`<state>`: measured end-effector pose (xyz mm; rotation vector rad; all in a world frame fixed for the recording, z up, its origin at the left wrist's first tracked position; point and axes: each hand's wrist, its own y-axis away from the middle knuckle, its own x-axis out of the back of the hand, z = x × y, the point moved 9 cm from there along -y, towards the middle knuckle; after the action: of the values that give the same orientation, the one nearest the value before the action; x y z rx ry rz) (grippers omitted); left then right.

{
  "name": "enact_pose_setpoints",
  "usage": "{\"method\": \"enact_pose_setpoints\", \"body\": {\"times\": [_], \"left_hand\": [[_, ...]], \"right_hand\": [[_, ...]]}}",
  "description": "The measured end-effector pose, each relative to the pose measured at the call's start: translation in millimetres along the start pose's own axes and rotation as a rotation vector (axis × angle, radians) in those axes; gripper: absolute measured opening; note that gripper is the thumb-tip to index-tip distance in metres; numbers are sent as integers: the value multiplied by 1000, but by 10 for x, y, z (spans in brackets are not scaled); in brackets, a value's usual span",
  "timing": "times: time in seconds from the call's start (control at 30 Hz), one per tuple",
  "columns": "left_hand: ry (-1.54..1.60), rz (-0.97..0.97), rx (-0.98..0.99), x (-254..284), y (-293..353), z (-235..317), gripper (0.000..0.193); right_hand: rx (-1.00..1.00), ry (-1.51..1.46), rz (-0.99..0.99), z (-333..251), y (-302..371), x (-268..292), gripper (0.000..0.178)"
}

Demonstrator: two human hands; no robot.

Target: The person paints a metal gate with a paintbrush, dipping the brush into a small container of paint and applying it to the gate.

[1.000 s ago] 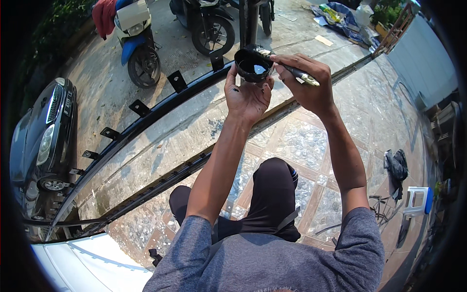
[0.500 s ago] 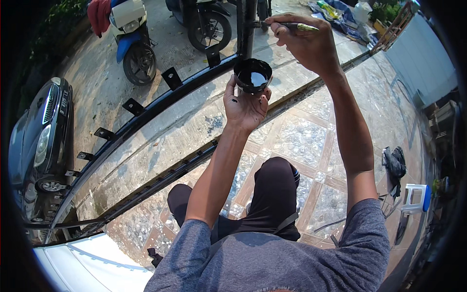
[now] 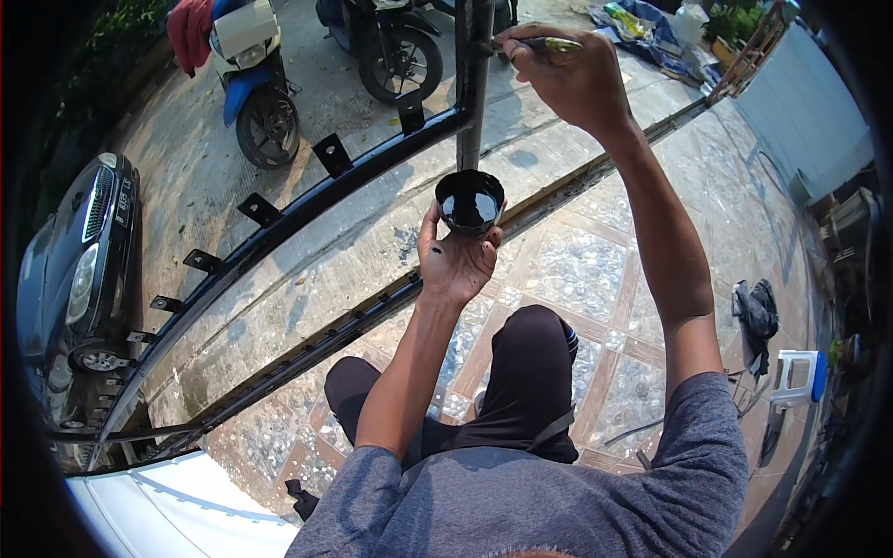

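Observation:
My left hand [image 3: 458, 264] cups a small round cup of black paint [image 3: 471, 204] from below, its glossy surface facing up. A black smudge marks the palm. Higher up, my right hand [image 3: 579, 86] is closed round the greenish handle of a paintbrush [image 3: 549, 44]. The brush's tip meets the side of an upright metal post [image 3: 473, 84], black in its upper part and greyer lower down. A curved black rail [image 3: 307, 197] with several small drilled tabs joins the post from the left.
Two motorbikes [image 3: 253, 65] stand beyond the rail, and a dark car [image 3: 82, 251] is parked at the left. A ground track [image 3: 595, 179] crosses the patterned tile floor [image 3: 567, 251]. At the right are a black bag [image 3: 758, 312] and a white-and-blue stool [image 3: 797, 379].
The cup of paint has come lower and nearer to me, slightly left, with my left hand. My right hand and the brush have shifted a little left along the post.

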<state>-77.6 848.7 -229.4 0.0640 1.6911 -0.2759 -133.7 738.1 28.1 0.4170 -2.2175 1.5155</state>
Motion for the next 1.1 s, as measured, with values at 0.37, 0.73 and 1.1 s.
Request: {"method": "enact_pose_setpoints", "body": {"times": [0.37, 0.73, 1.1], "left_hand": [[-28, 77, -16, 137, 420, -97, 75], [-40, 220, -52, 178, 956, -53, 70], [4, 265, -71, 312, 1592, -19, 73]], "right_hand": [[403, 276, 181, -319, 651, -219, 52], [279, 249, 158, -258, 721, -335, 44], [239, 232, 125, -320, 779, -365, 44]]}}
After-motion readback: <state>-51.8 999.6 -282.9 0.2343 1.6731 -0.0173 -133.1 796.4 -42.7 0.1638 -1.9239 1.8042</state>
